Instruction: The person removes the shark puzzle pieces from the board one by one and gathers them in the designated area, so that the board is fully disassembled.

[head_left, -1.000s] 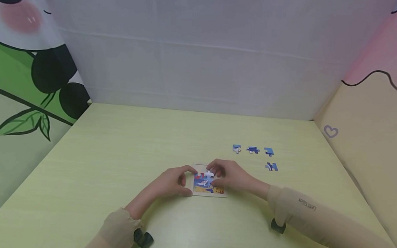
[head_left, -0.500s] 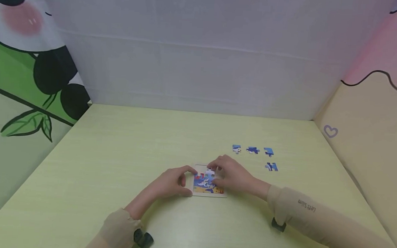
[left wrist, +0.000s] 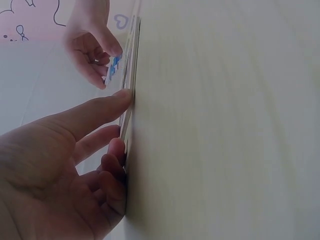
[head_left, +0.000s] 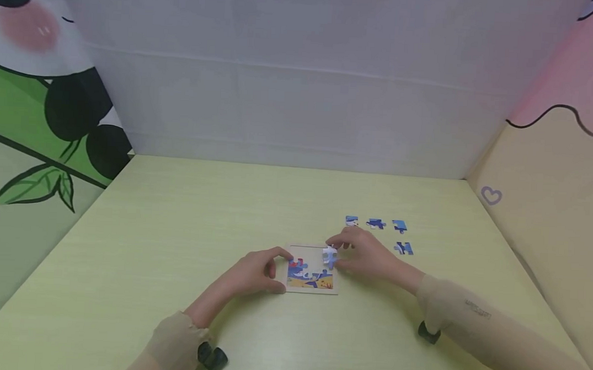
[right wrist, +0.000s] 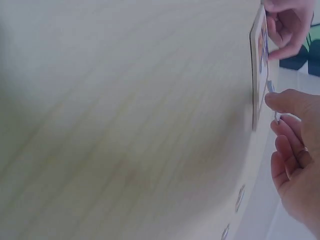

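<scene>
A small jigsaw puzzle board (head_left: 307, 254) lies flat on the table, its lower part filled with an ocean picture. My left hand (head_left: 257, 271) holds the board's left side, thumb at the lower corner and index finger at the upper; the left wrist view shows its thumb (left wrist: 112, 102) on the board's edge. My right hand (head_left: 368, 257) pinches a blue and white puzzle piece (head_left: 330, 257) between thumb and fingers over the board's upper right. In the right wrist view this piece (right wrist: 271, 86) is seen edge-on, just off the board (right wrist: 258, 65).
Several loose puzzle pieces lie beyond the right hand: one blue and white (head_left: 352, 220), partly covered by that hand, a dark blue one (head_left: 376, 224), a light blue one (head_left: 399, 226), and another nearer (head_left: 403, 248). A pale wall (head_left: 299, 113) stands behind the yellowish table (head_left: 201, 203).
My right hand has moved right with the puzzle piece, from the middle of the board to its upper right, uncovering the part below. The left hand has stayed on the board.
</scene>
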The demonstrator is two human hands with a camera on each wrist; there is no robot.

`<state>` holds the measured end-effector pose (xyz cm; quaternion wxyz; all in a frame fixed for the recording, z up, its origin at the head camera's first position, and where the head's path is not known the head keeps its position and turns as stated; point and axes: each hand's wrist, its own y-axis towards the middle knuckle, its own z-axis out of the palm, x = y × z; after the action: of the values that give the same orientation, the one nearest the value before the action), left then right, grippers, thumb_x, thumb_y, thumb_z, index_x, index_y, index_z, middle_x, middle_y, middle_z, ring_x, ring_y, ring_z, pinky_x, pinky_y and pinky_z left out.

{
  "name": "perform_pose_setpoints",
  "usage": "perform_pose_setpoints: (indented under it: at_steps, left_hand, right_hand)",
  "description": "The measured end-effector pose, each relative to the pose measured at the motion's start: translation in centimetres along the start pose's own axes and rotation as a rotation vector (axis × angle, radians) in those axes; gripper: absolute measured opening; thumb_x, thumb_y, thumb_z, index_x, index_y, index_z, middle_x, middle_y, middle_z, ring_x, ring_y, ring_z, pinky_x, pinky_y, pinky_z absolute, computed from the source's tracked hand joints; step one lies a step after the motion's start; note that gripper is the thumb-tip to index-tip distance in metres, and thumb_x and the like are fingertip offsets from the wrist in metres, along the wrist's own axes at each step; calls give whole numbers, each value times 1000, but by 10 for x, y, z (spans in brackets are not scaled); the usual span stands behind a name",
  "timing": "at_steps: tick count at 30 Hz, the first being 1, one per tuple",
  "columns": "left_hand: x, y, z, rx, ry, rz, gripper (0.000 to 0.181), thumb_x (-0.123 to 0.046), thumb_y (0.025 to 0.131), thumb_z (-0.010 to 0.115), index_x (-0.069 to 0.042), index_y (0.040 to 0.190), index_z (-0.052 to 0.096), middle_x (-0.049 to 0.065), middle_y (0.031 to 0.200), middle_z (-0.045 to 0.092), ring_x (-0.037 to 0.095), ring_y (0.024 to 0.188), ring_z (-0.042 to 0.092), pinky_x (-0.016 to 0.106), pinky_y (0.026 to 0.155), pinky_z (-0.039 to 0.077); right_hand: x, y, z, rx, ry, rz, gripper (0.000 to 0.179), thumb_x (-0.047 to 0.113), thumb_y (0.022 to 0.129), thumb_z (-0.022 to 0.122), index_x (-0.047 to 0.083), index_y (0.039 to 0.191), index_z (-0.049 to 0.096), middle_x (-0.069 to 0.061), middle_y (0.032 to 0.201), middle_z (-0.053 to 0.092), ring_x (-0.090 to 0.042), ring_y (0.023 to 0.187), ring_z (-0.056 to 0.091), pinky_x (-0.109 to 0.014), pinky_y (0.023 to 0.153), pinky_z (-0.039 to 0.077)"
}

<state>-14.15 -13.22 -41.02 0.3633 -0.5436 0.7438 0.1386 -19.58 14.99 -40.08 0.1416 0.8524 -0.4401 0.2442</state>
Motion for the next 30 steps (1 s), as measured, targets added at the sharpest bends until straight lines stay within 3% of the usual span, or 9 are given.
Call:
perform_pose_setpoints:
  at_steps: [10, 18, 30]
  left_hand:
    - [-2, -2, 1, 7, 1, -3, 59, -17, 76, 84, -18, 130, 59, 0, 78, 54, 14, 71, 48, 27, 65, 38]
    - [2, -2, 0, 8, 3, 1, 59, -17, 76, 84, -19, 130, 59, 0, 78, 55, 14, 71, 48, 27, 65, 38]
    - [1, -4, -1, 6, -7, -6, 59, -18, 76, 84, -20, 130, 59, 1, 79, 55, 15, 72, 49, 28, 65, 38]
  right_hand:
    - [-52, -17, -20, -42, -48, 25, 45, 17, 81, 79, 14, 125, 68, 4, 101, 66, -14, 94, 57, -31, 83, 49]
    - [-84, -28, -36, -43, -1, 50, 38, 13, 81, 80, 14, 118, 71, 4, 99, 67, -13, 88, 56, -28, 79, 49]
    - [-107, -30, -50, 62, 15, 121, 40, 21, 84, 78, 20, 122, 68, -1, 121, 69, -22, 113, 57, -45, 99, 45]
